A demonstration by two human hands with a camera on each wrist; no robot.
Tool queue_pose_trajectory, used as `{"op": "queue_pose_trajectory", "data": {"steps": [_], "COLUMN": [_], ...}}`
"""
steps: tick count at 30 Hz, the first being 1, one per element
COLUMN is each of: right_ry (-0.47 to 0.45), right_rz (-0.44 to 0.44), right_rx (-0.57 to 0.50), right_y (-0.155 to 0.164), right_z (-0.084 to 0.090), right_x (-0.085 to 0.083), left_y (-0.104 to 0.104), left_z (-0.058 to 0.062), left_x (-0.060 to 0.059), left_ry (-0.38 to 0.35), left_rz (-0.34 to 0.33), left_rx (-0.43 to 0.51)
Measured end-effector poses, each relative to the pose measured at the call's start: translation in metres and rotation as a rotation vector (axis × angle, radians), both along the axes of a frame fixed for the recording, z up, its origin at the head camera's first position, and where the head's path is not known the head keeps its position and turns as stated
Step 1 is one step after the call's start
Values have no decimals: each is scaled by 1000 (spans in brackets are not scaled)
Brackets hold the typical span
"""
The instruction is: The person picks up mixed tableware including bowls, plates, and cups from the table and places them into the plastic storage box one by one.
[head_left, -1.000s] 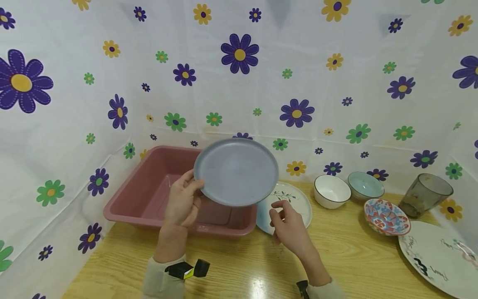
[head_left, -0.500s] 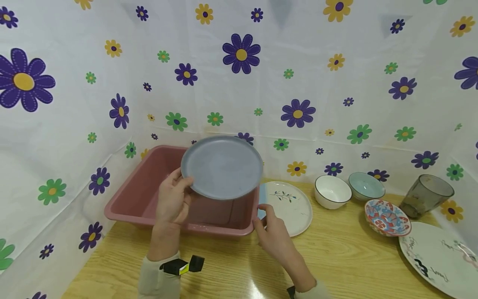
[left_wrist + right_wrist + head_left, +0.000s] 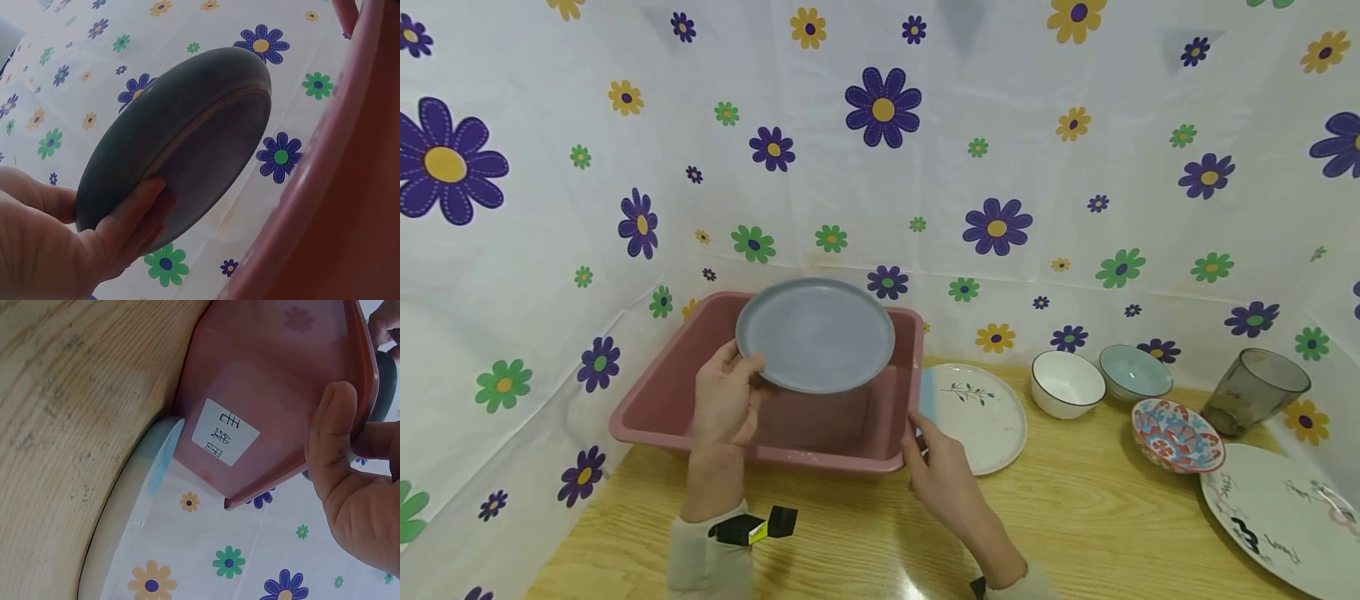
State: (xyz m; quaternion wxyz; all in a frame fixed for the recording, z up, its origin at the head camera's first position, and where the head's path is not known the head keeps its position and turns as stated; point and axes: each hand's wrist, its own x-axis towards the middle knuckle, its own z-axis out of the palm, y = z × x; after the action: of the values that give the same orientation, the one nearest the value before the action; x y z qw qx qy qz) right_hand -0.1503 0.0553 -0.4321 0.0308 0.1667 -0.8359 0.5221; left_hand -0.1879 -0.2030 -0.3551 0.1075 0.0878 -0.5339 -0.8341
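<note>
My left hand grips a round grey-blue plate by its left edge and holds it tilted over the pink plastic basin. In the left wrist view the thumb lies on one side of the plate and the fingers press its underside. My right hand pinches the basin's rim at the front right corner. The right wrist view shows the fingers outside the basin wall, which bears a white label with handwritten characters.
Right of the basin lies a white plate with a leaf sprig and a blue edge. Farther right stand a white bowl, a pale blue bowl, a red patterned bowl, a smoky glass and a large plate.
The grey-blue plate has moved left with my left hand, from the basin's right side to over its middle. My right hand has moved left from above the white plate to the basin's rim.
</note>
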Motion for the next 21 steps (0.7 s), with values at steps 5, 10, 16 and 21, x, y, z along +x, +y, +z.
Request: {"op": "queue_pose_trajectory", "data": {"steps": [5, 10, 16, 21], "right_ry": [-26, -25, -21, 1], "right_rz": [9, 7, 15, 15], "right_rx": [-24, -17, -18, -8], "right_y": [-1, -1, -1, -1], "right_z": [-1, -1, -1, -1], "right_x": [0, 1, 1, 1], "left_y": [-7, -14, -27, -37], "left_z": [-2, -5, -9, -12], "left_x": [-1, -4, -7, -7], "left_ry": [-34, -73, -95, -93], "left_rz": [44, 121, 225, 252], "left_rx": [-55, -132, -232, -212]}}
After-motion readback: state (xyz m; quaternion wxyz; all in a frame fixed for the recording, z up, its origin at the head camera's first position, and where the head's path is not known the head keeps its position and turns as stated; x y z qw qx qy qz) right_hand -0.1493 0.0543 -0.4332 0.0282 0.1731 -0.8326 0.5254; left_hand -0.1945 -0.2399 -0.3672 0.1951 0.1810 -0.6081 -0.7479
